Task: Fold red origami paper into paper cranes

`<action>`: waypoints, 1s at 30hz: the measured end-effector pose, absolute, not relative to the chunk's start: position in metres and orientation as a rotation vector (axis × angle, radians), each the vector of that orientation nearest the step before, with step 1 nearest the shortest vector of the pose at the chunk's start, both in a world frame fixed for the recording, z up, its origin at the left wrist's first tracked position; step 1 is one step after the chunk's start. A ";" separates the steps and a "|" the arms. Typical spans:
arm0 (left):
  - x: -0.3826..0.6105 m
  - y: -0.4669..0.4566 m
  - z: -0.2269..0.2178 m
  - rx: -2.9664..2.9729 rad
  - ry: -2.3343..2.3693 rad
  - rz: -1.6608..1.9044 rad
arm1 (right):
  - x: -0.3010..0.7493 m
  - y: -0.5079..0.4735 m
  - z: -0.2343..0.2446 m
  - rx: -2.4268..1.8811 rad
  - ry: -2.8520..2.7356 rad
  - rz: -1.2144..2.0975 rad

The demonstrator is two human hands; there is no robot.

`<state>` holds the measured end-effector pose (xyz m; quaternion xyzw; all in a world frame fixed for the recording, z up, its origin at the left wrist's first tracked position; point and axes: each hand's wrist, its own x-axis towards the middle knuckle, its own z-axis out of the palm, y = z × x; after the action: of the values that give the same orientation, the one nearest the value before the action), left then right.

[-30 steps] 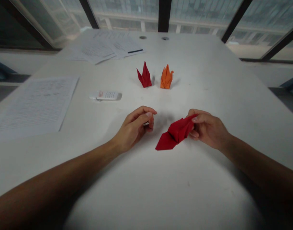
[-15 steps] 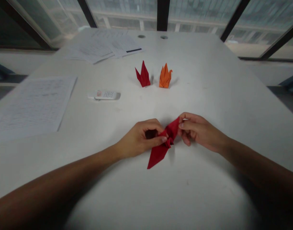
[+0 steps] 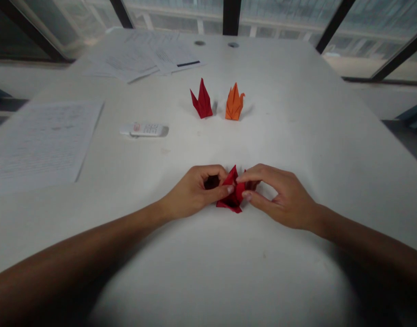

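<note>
Red ppr (image 3: 230,200), L fingers (image 3: 219,194) on, R fingers (image 3: 258,200) on

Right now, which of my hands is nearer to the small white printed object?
Left. Your left hand, gripping the red folded paper, is nearer you and right of the small white printed object; your right hand is farther right, across the paper.

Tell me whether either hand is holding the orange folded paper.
No: the orange folded paper stands on the table, apart from the left hand and right hand, both touching red paper.
</note>
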<state>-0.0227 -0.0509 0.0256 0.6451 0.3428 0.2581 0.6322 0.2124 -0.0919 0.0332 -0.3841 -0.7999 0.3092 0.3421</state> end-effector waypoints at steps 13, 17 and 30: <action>-0.024 -0.049 0.027 1.465 0.759 0.539 | 0.216 -0.089 0.033 -1.126 -2.028 0.816; -0.024 -0.049 0.027 1.471 0.752 0.532 | 0.215 -0.089 0.034 -1.088 -2.010 0.787; -0.028 -0.046 0.025 1.491 0.686 0.488 | 0.218 -0.090 0.023 -1.052 -1.923 0.860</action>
<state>-0.0280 -0.0465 0.0249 0.6576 0.3024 0.2153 0.6556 0.2178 -0.0904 0.0226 -0.4125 -0.7544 0.3372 0.3834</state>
